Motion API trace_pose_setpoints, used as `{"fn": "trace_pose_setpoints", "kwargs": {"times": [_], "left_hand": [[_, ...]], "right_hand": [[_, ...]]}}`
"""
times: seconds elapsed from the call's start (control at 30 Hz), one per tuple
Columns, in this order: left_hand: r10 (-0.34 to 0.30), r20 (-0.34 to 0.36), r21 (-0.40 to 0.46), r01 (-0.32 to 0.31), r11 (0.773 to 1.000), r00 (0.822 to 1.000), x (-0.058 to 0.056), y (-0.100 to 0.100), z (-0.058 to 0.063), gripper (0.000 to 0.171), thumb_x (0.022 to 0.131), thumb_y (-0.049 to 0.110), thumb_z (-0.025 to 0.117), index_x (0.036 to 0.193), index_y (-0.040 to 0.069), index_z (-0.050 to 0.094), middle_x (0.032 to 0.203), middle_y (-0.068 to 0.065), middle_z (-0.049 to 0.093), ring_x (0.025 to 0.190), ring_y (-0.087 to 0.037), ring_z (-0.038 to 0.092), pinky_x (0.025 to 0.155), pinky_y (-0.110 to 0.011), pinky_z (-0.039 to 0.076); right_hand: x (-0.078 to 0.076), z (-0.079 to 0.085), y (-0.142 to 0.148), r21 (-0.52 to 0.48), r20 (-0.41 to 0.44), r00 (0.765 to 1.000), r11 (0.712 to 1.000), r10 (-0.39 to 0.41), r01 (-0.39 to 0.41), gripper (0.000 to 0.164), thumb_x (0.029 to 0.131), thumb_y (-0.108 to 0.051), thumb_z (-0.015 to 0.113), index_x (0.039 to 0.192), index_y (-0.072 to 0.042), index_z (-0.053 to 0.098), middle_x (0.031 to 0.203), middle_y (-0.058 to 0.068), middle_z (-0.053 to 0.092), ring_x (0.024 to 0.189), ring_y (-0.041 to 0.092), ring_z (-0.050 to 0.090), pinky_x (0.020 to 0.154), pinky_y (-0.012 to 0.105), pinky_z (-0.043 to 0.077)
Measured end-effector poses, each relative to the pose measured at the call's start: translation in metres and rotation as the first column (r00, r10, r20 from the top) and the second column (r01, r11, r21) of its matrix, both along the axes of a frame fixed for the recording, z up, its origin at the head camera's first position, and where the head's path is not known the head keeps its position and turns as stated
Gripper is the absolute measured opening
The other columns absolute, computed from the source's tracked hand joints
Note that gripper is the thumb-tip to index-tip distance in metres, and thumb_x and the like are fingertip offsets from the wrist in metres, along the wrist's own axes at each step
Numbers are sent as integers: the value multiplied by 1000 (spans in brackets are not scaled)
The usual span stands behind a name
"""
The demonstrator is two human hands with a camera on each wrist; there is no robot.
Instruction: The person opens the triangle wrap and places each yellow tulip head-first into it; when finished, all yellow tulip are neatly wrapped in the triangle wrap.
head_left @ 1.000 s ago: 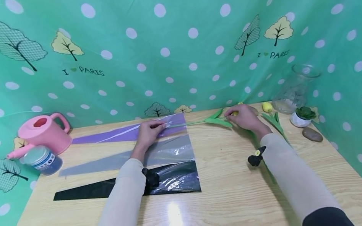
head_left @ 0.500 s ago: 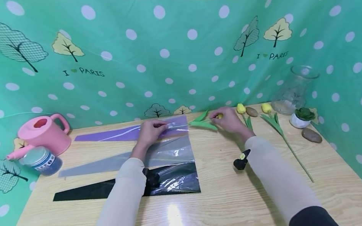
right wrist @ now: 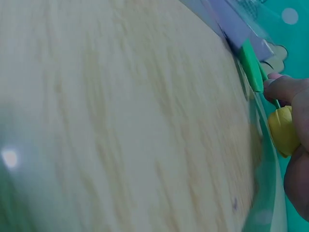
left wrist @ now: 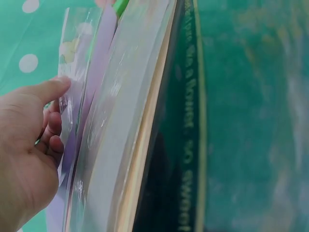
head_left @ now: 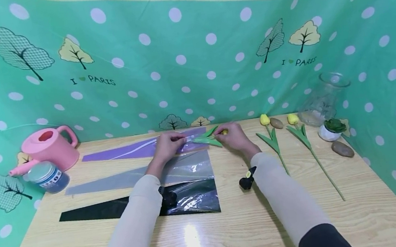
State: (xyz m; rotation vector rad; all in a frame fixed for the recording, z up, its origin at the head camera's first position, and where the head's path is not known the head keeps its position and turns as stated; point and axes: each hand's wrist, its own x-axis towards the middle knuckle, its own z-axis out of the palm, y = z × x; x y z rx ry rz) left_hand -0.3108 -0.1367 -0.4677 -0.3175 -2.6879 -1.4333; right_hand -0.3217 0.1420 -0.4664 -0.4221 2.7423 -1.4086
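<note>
A purple wrapping sleeve [head_left: 129, 150] with a clear front lies at the back of the table. My left hand [head_left: 166, 147] pinches the clear film at its mouth, thumb on top, as the left wrist view shows. My right hand [head_left: 235, 137] pinches the stem of a yellow tulip [right wrist: 284, 130] just below its bloom. The tulip's green leaves [head_left: 207, 137] overlap the sleeve's open end, and its stem runs left into the sleeve. Below lie a grey sleeve [head_left: 185, 167] and a black sleeve [head_left: 96, 210], both flat.
Two more yellow tulips [head_left: 270, 140] [head_left: 312, 149] lie at the right, near stones [head_left: 342, 149], a potted succulent [head_left: 329, 129] and a glass vase [head_left: 318, 102]. A pink watering can [head_left: 51, 148] and a blue jar [head_left: 49, 178] stand at the left. A polka-dot cloth [head_left: 184, 79] hangs behind.
My right hand has moved left with the tulip, sliding its stem and leaves further into the purple sleeve. My left hand stays at the sleeve's mouth.
</note>
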Motion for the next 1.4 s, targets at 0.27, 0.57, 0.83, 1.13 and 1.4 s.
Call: {"fn": "trace_pose_setpoints", "kwargs": {"times": [0.27, 0.57, 0.83, 1.13, 1.4], "left_hand": [[5, 18, -3, -4, 1000, 1000, 1, 1, -1, 17, 94, 17, 76, 108, 7, 81, 113, -14, 77, 102, -28, 70, 89, -41, 57], [1, 29, -4, -1, 1000, 1000, 1, 0, -1, 17, 95, 16, 75, 109, 7, 81, 113, -14, 78, 102, -27, 71, 88, -38, 57], [-1, 37, 3, 1, 1000, 999, -2, -4, 0, 17, 95, 17, 75, 109, 8, 81, 116, -14, 77, 106, -29, 70, 92, -43, 57], [-1, 22, -14, 1, 1000, 1000, -1, -6, -1, 19, 95, 17, 75, 110, 8, 81, 116, -15, 77, 102, -28, 71, 89, -40, 57], [-19, 48, -1, 19, 1000, 999, -3, -4, 2, 18, 95, 21, 76, 109, 11, 81, 114, -12, 78, 100, -26, 72, 87, -38, 57]], "right_hand": [[1, -8, -7, 24, -25, 1000, 1000, -14, 14, 14, 95, -7, 72, 107, -11, 79, 122, 10, 72, 125, 31, 61, 109, 47, 51], [7, -3, 22, -52, 16, 1000, 999, -3, 4, 34, 95, -15, 75, 128, -9, 71, 131, 11, 69, 125, 31, 63, 106, 48, 53], [6, -3, 55, -8, 16, 1000, 1000, -17, 18, 36, 94, -13, 75, 128, -7, 70, 129, 15, 70, 122, 32, 63, 109, 48, 48], [8, -4, 46, -14, -26, 999, 999, -36, 35, 28, 94, -12, 75, 121, -7, 74, 118, 15, 74, 110, 31, 68, 99, 47, 53], [10, -4, 34, -53, -7, 998, 997, -55, 55, 26, 96, -15, 74, 122, -8, 74, 116, 14, 75, 105, 27, 69, 92, 40, 57]]}}
